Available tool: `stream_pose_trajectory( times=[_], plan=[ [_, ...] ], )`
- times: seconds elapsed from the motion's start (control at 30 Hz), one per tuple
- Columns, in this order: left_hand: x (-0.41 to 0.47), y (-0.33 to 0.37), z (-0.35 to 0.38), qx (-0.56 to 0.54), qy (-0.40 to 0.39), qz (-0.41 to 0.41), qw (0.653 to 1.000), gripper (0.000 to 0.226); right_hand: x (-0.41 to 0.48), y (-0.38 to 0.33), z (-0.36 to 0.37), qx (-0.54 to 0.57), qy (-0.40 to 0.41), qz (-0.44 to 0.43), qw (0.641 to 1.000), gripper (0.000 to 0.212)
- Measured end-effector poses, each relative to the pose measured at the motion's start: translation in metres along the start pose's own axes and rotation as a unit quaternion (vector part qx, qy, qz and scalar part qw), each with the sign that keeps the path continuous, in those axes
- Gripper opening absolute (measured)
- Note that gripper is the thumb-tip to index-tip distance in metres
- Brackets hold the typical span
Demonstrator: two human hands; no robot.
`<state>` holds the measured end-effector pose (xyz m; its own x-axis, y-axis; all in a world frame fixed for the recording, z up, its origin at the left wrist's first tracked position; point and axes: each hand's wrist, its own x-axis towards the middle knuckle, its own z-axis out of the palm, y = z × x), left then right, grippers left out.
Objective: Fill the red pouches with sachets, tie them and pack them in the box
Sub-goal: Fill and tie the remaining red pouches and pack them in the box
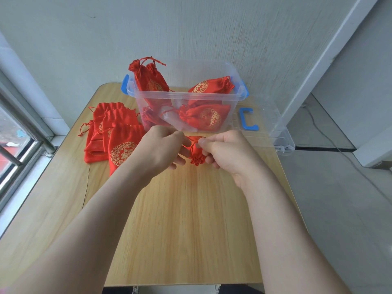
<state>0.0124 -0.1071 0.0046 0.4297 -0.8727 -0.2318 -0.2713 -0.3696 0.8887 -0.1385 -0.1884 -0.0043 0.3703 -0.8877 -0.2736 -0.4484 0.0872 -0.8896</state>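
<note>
Both hands raised above the worktop [186, 209], just in front of the clear plastic box [184, 94]. Between them is one red pouch [197, 159], its neck gathered.

Left hand [163, 147]: fingers curled, pinching the drawstring [192, 138]. Right hand [229, 151]: fingers [203, 143] together, pinching the same drawstring at the pouch neck.

Three tied pouches [209, 116] are in the box, one standing tall in the left corner. A stack of flat pouches [114, 128] lies on the worktop to the left of the box. The clear lid [280, 136] lies to the right, overhanging the worktop edge.
</note>
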Motion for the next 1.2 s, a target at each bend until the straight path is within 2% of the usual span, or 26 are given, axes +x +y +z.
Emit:
stream_pose_trajectory(
  times=[0.17,0.27,0.4,0.5,0.57,0.67,0.83,1.03,1.2],
  plan=[
    [-0.002,-0.003,0.001,0.001,0.008,0.02,1.0,0.035,-0.001,0.0,0.0,-0.012,-0.026,0.0,1.0,0.019],
    [-0.001,-0.006,0.002,-0.018,-0.003,0.023,1.0,0.025,-0.001,-0.001,0.002,-0.015,-0.039,-0.007,0.999,0.019],
    [0.001,-0.006,0.001,-0.045,0.028,0.022,0.998,0.016,-0.003,-0.002,0.001,-0.002,-0.051,-0.018,0.999,0.015],
    [0.002,-0.007,0.001,-0.041,0.042,0.008,0.998,0.016,-0.004,0.0,-0.003,-0.022,-0.036,-0.032,0.999,0.016],
    [0.002,-0.008,0.002,-0.03,0.048,0.0,0.998,0.016,-0.004,0.002,-0.002,-0.072,-0.005,-0.044,0.996,0.019],
    [0.002,-0.01,0.003,0.009,0.05,0.007,0.999,0.02,-0.004,0.005,0.0,-0.179,0.027,-0.057,0.982,0.019],
    [0.003,-0.017,0.006,0.1,0.02,-0.003,0.995,0.026,-0.003,0.009,0.005,-0.303,0.024,-0.034,0.952,0.017],
    [0.011,-0.03,0.004,0.213,0.008,-0.035,0.976,0.029,-0.002,0.015,0.006,-0.373,0.019,0.018,0.927,0.022],
    [0.013,-0.037,0.002,0.278,0.009,-0.067,0.958,0.019,-0.006,0.014,0.005,-0.387,0.027,0.048,0.921,0.019]
  ],
)
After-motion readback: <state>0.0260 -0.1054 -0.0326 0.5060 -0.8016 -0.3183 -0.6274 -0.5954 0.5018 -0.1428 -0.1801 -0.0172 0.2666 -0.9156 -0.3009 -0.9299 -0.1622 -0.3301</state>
